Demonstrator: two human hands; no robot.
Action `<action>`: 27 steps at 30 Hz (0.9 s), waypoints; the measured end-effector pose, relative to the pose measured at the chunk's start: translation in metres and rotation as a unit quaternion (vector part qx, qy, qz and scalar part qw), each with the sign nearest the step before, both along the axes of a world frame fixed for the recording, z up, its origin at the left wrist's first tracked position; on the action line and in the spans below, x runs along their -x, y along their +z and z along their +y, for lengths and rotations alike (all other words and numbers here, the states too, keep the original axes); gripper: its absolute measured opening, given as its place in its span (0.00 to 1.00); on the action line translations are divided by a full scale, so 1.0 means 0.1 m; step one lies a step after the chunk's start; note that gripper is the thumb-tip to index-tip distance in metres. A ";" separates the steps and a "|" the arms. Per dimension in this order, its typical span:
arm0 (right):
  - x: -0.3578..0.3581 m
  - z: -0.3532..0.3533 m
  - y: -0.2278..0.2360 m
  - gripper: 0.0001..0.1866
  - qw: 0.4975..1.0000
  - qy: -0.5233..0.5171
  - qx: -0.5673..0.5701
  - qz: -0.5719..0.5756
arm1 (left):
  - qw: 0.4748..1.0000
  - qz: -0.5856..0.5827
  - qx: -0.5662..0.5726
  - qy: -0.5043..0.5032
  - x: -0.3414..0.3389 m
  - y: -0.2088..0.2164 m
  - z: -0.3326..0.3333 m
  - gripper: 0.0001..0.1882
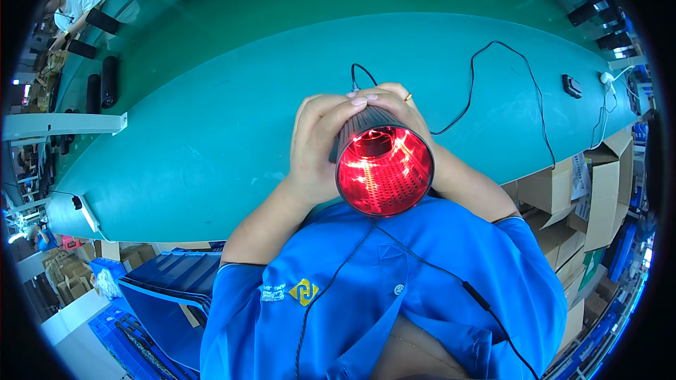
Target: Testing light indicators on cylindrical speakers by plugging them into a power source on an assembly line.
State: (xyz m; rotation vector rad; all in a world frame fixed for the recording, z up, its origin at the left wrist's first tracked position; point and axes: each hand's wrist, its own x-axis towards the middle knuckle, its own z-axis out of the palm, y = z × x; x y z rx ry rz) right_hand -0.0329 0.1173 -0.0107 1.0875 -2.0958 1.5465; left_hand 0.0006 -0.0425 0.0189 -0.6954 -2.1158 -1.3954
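Note:
Both hands are wrapped round a black cylindrical lamp point(384, 170), whose open end faces me. Red light glows inside it over a perforated inner wall, with a dark round part near the top of the opening. My left hand point(315, 137) grips its left side, thumb over the top. On the far right side lies my right hand point(412, 116), a ring on one finger, partly hidden behind the lamp. A black cable point(364, 68) comes out just beyond the fingers at the lamp's far end.
A green work table point(225, 148) spans the view. On its right lie a black cord point(537, 91), a small black device point(572, 86) and a white plug point(607, 79). Dark cylinders point(108, 82) stand far left. Cardboard boxes point(602, 197) and blue crates point(172, 309) flank me; a person point(79, 1) is far left.

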 end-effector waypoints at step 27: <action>0.00 -0.01 0.03 0.35 1.000 -0.004 0.008 0.012 | 0.998 0.058 0.028 0.011 0.03 -0.02 -0.02 0.31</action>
